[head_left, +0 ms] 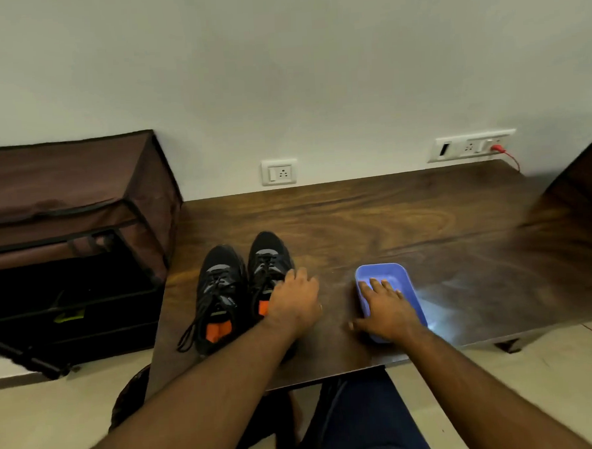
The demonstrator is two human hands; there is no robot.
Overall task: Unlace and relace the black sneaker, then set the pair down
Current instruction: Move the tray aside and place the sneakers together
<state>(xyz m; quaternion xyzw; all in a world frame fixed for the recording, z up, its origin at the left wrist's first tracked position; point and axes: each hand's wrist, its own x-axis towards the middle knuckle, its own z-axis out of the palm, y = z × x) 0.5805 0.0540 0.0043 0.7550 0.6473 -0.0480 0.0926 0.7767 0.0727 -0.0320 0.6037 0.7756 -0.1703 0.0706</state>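
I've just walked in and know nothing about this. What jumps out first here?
A pair of black sneakers with orange heel patches stands side by side near the left end of the dark wooden table. The left hand rests on the right-hand shoe, while the right hand lies across a blue plastic tray beside them.
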